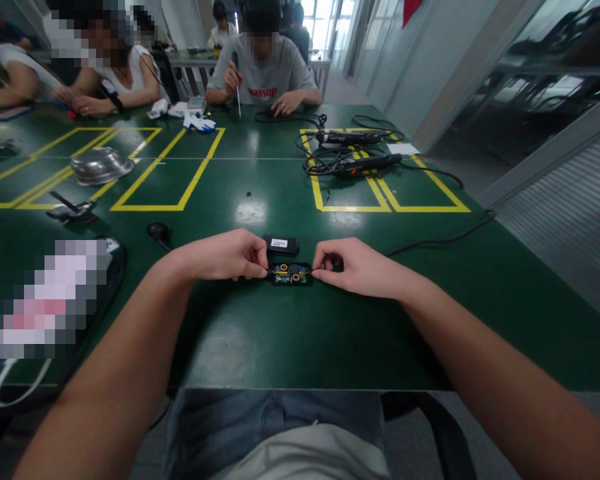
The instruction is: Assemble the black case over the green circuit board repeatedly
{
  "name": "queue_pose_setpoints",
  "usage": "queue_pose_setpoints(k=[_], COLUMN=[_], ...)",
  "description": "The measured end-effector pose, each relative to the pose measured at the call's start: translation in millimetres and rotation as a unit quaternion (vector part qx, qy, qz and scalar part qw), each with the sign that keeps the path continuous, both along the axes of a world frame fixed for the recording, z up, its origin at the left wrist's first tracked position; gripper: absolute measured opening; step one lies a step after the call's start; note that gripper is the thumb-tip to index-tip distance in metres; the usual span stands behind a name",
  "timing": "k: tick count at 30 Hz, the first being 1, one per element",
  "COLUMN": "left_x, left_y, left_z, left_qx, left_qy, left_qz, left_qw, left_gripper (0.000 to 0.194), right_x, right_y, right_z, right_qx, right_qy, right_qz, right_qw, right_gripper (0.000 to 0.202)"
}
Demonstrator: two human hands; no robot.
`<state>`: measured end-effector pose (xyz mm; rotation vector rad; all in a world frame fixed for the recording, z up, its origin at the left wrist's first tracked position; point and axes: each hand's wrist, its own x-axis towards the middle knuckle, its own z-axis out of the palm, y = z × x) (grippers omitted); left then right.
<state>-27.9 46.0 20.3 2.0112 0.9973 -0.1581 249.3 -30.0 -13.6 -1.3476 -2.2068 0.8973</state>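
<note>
A small black plastic case (275, 281) lies opened on the green table, with a circuit board (291, 274) inside that carries copper coils and coloured wires. At its left end, my left hand (230, 257) is closed in a pinch on a black cable (269, 273). My right hand (353, 267) pinches the black cable (311, 271) at the opposite end, thumb and forefinger together. Just behind the case rests a ribbed black cover (281, 245) with a white label. My fingers partly hide both cable ends.
A black plug (158, 231) lies left of my left hand, and a cable (443, 240) trails off to the right. Electric screwdrivers (353, 162), a metal bowl (101, 165) and gloves (199, 122) lie farther back. Across the table, a person (265, 67) holds a screwdriver.
</note>
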Motion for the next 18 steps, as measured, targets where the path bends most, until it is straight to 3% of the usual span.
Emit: queue_pose_setpoints(k=[8,11,15,18], left_x=[2,5,12,15], left_y=[-3,-6,-6,-4], left_z=[3.2,5.1,-2.5,-14.3], left_qx=[0.031,0.135,0.338,0.382], left_qy=[0.028,0.035,-0.027,-0.061], left_qz=[0.011,-0.025,-0.026,-0.021], left_qw=[0.999,0.990,0.940,0.922], left_gripper=[0.012,0.009,0.012,0.027], right_x=[-1,-2,-5,-7], right_y=[1,1,0,0], right_z=[-3.1,-4.7,-7.1,-8.5], right_qx=[-0.015,-0.008,0.025,0.040], right_qy=[0.021,0.021,0.016,0.010], right_qz=[-0.013,-0.017,-0.020,-0.020], right_qw=[1.000,1.000,0.999,0.999], right_gripper=[0.010,0.009,0.006,0.006])
